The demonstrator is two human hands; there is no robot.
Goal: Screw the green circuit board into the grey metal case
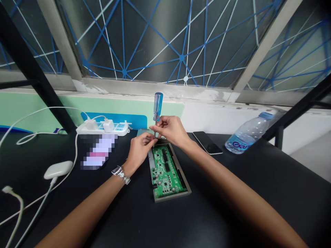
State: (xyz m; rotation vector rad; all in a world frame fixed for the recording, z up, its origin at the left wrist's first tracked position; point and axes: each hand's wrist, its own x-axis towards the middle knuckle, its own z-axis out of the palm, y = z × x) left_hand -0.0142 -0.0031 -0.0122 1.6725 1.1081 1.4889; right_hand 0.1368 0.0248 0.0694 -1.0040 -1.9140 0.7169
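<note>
A green circuit board lies in a shallow metal case on the black table. Above the case's far left corner stands a screwdriver with a clear blue handle, nearly upright, tip down. My right hand pinches its shaft below the handle. My left hand, with a metal watch at the wrist, has its fingers pressed together around the lower end of the shaft, at the case's corner. Those fingertips hide the screwdriver's tip, and whatever they may hold there cannot be made out.
A white power strip with plugged-in chargers stands at the back left. White cables and a white earbud case lie on the left. On the right are a dark phone and a leaning water bottle. Black metal legs flank the table.
</note>
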